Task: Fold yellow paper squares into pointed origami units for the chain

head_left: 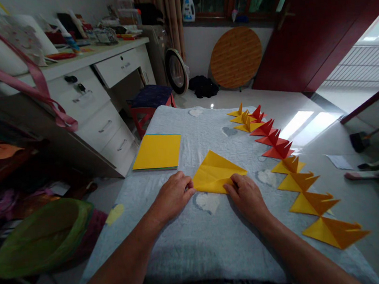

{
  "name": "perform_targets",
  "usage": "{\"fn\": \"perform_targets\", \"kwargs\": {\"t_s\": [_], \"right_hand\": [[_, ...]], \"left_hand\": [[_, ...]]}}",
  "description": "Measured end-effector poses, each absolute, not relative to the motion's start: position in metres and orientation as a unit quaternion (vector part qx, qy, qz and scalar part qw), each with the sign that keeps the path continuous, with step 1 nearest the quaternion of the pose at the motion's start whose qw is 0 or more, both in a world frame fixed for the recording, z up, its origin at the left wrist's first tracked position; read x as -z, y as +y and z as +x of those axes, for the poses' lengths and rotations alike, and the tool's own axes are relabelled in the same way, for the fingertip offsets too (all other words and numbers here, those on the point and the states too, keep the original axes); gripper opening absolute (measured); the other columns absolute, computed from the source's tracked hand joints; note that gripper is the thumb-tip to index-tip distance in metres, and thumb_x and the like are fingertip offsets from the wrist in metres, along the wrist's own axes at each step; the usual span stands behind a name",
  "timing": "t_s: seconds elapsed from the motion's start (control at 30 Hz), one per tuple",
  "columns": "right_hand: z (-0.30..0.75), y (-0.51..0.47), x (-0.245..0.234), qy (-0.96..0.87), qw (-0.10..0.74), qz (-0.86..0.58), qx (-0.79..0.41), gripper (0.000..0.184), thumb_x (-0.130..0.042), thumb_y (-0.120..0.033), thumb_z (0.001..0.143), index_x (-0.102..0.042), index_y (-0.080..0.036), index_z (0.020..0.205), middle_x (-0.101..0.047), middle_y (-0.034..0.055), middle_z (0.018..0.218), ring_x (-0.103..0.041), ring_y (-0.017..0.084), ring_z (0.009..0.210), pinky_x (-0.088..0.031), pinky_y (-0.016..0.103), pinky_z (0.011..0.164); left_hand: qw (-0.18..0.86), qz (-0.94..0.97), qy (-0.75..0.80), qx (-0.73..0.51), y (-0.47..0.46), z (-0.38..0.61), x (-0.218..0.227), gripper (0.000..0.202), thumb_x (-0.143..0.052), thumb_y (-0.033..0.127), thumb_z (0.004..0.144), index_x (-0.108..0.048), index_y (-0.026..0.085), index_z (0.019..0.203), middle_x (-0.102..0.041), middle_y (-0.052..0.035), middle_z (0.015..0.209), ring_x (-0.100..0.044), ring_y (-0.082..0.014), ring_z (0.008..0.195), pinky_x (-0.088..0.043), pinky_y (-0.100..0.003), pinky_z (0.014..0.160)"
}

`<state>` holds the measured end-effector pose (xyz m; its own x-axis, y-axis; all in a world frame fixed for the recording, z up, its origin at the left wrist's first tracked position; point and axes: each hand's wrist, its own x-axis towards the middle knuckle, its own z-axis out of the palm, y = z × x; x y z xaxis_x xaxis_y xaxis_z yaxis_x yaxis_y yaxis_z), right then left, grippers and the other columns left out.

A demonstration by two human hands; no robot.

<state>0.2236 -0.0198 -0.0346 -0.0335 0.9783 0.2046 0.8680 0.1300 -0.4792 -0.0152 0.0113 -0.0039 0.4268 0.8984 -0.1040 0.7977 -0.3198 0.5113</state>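
A yellow sheet of paper [216,171], folded into a triangle, lies on the cloth-covered table [194,241]. My left hand [172,195] rests at its left corner, fingers curled and pressing the paper's edge. At the lower right edge, my right hand [246,195] pinches the paper with bent fingers. A stack of yellow paper sheets [157,151] lies to the left, beyond my left hand.
A row of several folded paper pieces, yellow [333,231] and red [275,141], runs along the table's right edge. A white desk with drawers [103,106] stands at the left, a green basket [39,236] below it. A red stool [148,108] stands past the table.
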Motion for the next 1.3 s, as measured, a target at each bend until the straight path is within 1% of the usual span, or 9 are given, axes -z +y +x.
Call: {"fn": "perform_targets", "kwargs": {"t_s": [0.13,0.3,0.5,0.6,0.67,0.73,1.0,1.23,1.3], "right_hand": [[0.2222,-0.0197,0.0330,-0.708,0.239,-0.655,-0.109,0.019,-0.052,-0.030,0.087,-0.045,-0.023,0.070,-0.056,0.0025,0.067,-0.052,0.020,0.067,-0.034,0.031,0.065],[0.2235,-0.0206,0.0339,-0.702,0.248,-0.658,-0.111,0.014,-0.050,-0.028,0.087,-0.047,-0.023,0.074,-0.058,0.0035,0.071,-0.054,0.021,0.070,-0.036,0.031,0.067],[0.2245,-0.0209,0.0337,-0.699,0.245,-0.662,-0.118,0.014,-0.049,-0.027,0.087,-0.047,-0.023,0.074,-0.059,0.0042,0.072,-0.054,0.021,0.071,-0.037,0.032,0.069],[0.2235,-0.0207,0.0331,-0.682,0.258,-0.672,-0.129,0.006,-0.050,-0.026,0.086,-0.053,-0.021,0.086,-0.061,0.0045,0.075,-0.056,0.021,0.072,-0.039,0.032,0.070],[0.2230,-0.0205,0.0330,-0.668,0.266,-0.682,-0.137,0.015,-0.051,-0.026,0.085,-0.054,-0.019,0.098,-0.061,0.0045,0.077,-0.057,0.022,0.072,-0.040,0.032,0.071],[0.2226,-0.0202,0.0331,-0.659,0.267,-0.689,-0.143,0.020,-0.051,-0.026,0.085,-0.054,-0.018,0.103,-0.061,0.0043,0.076,-0.057,0.022,0.072,-0.041,0.033,0.071],[0.2219,-0.0194,0.0330,-0.653,0.257,-0.700,-0.136,0.019,-0.050,-0.026,0.085,-0.054,-0.018,0.101,-0.063,0.0050,0.078,-0.058,0.023,0.072,-0.040,0.033,0.070],[0.2214,-0.0183,0.0297,-0.670,0.240,-0.690,-0.135,0.006,-0.050,-0.023,0.085,-0.054,-0.020,0.088,-0.065,0.0064,0.080,-0.059,0.023,0.075,-0.040,0.033,0.072],[0.2219,-0.0181,0.0287,-0.678,0.236,-0.682,-0.136,0.004,-0.050,-0.022,0.086,-0.054,-0.020,0.085,-0.065,0.0063,0.079,-0.059,0.023,0.076,-0.040,0.033,0.073]], "left_hand": [[0.248,0.800,0.538,-0.096,0.0115,-0.0130,0.0035,0.013,-0.056,0.022,0.092,-0.063,0.017,0.083,-0.060,-0.0055,0.091,-0.058,-0.0212,0.091,-0.044,-0.031,0.082],[0.232,0.803,0.540,-0.098,0.0109,-0.0111,0.0038,0.015,-0.053,0.020,0.094,-0.062,0.017,0.082,-0.060,-0.0058,0.091,-0.058,-0.0210,0.091,-0.044,-0.032,0.082],[0.238,0.803,0.539,-0.088,0.0102,-0.0113,0.0031,0.010,-0.057,0.024,0.092,-0.062,0.018,0.086,-0.060,-0.0059,0.094,-0.058,-0.0212,0.093,-0.045,-0.031,0.083],[0.234,0.801,0.544,-0.084,0.0101,-0.0108,0.0045,0.013,-0.055,0.025,0.094,-0.062,0.017,0.086,-0.060,-0.0064,0.094,-0.058,-0.0215,0.093,-0.044,-0.032,0.082],[0.227,0.801,0.548,-0.086,0.0103,-0.0101,0.0063,0.016,-0.052,0.025,0.095,-0.063,0.017,0.086,-0.060,-0.0067,0.094,-0.058,-0.0215,0.092,-0.044,-0.032,0.083],[0.220,0.802,0.548,-0.089,0.0105,-0.0094,0.0078,0.017,-0.051,0.024,0.096,-0.063,0.017,0.085,-0.060,-0.0068,0.093,-0.058,-0.0215,0.092,-0.044,-0.032,0.083],[0.207,0.805,0.549,-0.084,0.0115,-0.0076,0.0086,0.019,-0.049,0.024,0.096,-0.062,0.017,0.084,-0.060,-0.0070,0.092,-0.057,-0.0217,0.090,-0.043,-0.033,0.082],[0.197,0.803,0.556,-0.080,0.0108,-0.0059,0.0088,0.018,-0.049,0.023,0.094,-0.061,0.018,0.081,-0.060,-0.0067,0.092,-0.057,-0.0214,0.090,-0.043,-0.033,0.083],[0.193,0.803,0.559,-0.077,0.0103,-0.0052,0.0081,0.018,-0.049,0.023,0.094,-0.060,0.018,0.081,-0.060,-0.0062,0.091,-0.057,-0.0210,0.090,-0.043,-0.033,0.083]]}}
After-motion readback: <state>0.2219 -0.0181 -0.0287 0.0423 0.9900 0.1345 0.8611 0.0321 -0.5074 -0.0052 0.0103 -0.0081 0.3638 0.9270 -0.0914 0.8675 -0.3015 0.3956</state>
